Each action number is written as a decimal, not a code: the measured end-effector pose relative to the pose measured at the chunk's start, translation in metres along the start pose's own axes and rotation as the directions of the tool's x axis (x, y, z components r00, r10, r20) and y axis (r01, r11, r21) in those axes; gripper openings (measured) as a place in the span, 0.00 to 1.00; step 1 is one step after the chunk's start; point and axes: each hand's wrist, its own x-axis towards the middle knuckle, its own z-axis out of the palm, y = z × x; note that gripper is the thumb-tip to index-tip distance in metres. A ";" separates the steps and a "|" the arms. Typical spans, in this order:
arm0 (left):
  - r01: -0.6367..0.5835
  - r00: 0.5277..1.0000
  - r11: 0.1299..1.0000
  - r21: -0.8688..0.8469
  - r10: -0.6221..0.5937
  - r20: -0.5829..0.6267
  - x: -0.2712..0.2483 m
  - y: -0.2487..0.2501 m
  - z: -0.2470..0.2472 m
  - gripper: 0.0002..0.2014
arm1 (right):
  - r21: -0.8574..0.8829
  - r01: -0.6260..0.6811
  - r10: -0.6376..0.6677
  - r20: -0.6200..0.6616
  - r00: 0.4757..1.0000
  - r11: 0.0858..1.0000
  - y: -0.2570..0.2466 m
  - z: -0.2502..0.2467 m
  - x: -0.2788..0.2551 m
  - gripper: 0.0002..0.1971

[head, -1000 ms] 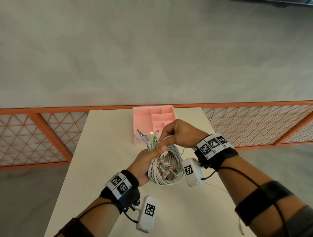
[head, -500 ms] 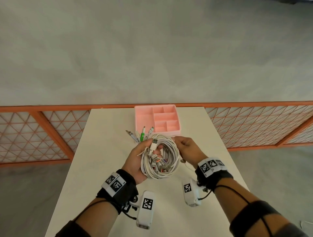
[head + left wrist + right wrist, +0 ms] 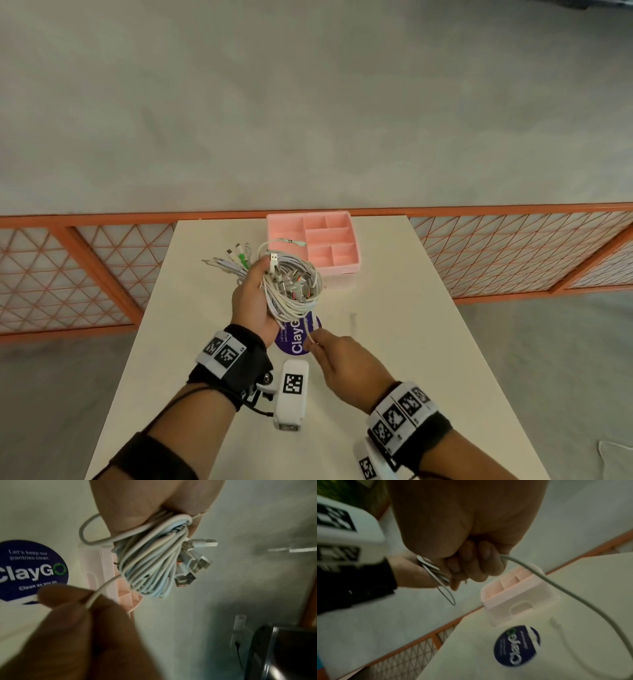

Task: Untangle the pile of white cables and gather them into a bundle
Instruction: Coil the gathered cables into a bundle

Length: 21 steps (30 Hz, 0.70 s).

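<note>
Gripping the coiled bundle of white cables (image 3: 291, 287), the left hand (image 3: 251, 301) has its fingers wrapped round the loops, held up above the worktop (image 3: 394, 325); thumb on top, USB plugs (image 3: 193, 561) sticking out one side, more connector ends fanning past the fingers. Right hand (image 3: 337, 356) grip: fingers curled, pinching one loose cable strand (image 3: 102, 589) that trails from the coil toward the person. Nearly all cables look gathered already; judged left: wind this last strand in and tidy the stray loop (image 3: 84, 534). Pink divided tray (image 3: 329, 240) sits beyond the coil at the far edge, a thin cable end lying over it. Purple round sticker (image 3: 298, 337) on the worktop under the hands.
</note>
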 end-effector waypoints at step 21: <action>0.243 0.906 0.942 0.230 -0.306 0.294 -0.038 -0.039 -0.005 0.20 | 0.156 0.003 -0.023 0.132 0.991 0.988 -0.043 -0.130 0.070 0.05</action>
